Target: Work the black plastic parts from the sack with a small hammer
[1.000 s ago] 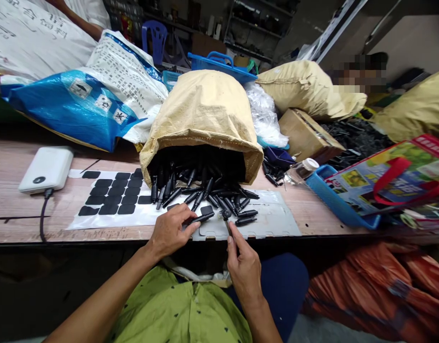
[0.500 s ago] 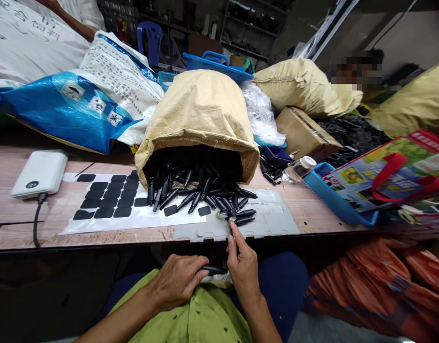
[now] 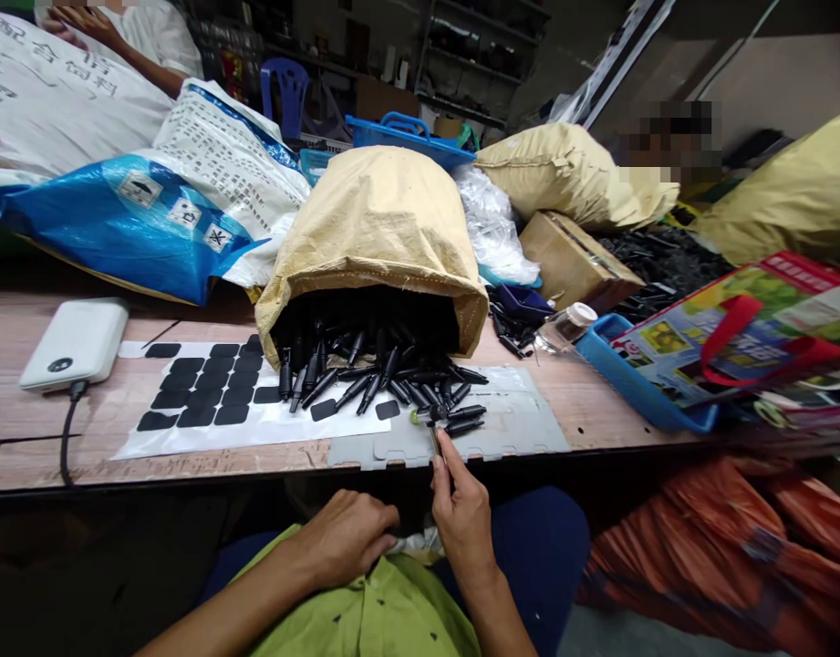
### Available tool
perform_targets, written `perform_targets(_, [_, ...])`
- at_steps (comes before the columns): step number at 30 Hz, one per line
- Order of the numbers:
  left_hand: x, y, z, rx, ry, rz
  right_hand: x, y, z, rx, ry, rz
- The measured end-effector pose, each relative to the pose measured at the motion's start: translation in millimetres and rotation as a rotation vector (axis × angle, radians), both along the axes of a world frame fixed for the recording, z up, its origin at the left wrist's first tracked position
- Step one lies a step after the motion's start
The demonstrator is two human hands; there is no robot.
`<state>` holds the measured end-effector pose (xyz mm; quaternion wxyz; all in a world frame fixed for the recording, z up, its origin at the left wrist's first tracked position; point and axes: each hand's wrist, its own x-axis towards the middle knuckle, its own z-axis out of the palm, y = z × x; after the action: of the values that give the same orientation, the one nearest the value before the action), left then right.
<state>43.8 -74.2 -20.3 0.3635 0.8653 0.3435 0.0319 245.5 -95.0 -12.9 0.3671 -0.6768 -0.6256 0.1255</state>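
My right hand [image 3: 464,516] is closed around the thin handle of a small hammer [image 3: 428,416]. The hammer's head, green at one end and dark at the other, is over the grey plate [image 3: 522,433] at the table's front edge. Close to it lie black pen-like tubes [image 3: 464,420]. More of these tubes spill from the mouth of a tan sack [image 3: 392,210]. My left hand [image 3: 347,538] is in front of my green shirt, below the table edge, with fingers curled. Whatever those fingers hold, if anything, is hidden.
Black rounded stickers [image 3: 207,392] lie on a white sheet left of the tubes. Farther left is a white power bank [image 3: 77,342] with a cable. A blue basket [image 3: 638,383] and a clear jar [image 3: 566,327] stand at right. Big sacks line the back; a person sits behind.
The black tube that stuck out of my left hand no longer shows, and that hand has turned slightly. My right hand keeps the hammer almost in the same place.
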Motion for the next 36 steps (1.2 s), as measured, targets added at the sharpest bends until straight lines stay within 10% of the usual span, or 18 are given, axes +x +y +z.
perform_targets(4, [-6.1, 25.6, 45.7, 0.192, -0.250, 0.309, 0.4, 0.3, -0.2, -0.013, 0.003, 0.002])
perform_targets(9, [-19.0, 74.2, 49.1, 0.506, -0.039, 0.787, 0.1, 0.8, -2.4, 0.015, -0.009, -0.013])
perform_targets(15, [-25.0, 85.9, 41.4, 0.473, 0.243, 0.778, 0.1, 0.9, -3.0, 0.036, -0.021, -0.018])
perform_targets(19, [-34.4, 72.4, 41.5, 0.507, 0.095, 0.821, 0.0, 1.3, -3.0, 0.029, -0.014, -0.016])
perform_targets(23, [-36.2, 60.9, 36.9, 0.412, -0.118, 0.597, -0.1, 1.7, -2.6, 0.041, -0.008, -0.002])
perform_targets(36, [-25.3, 73.8, 24.6, 0.379, -0.170, 0.510, 1.0, 1.6, 5.4, 0.021, 0.011, 0.012])
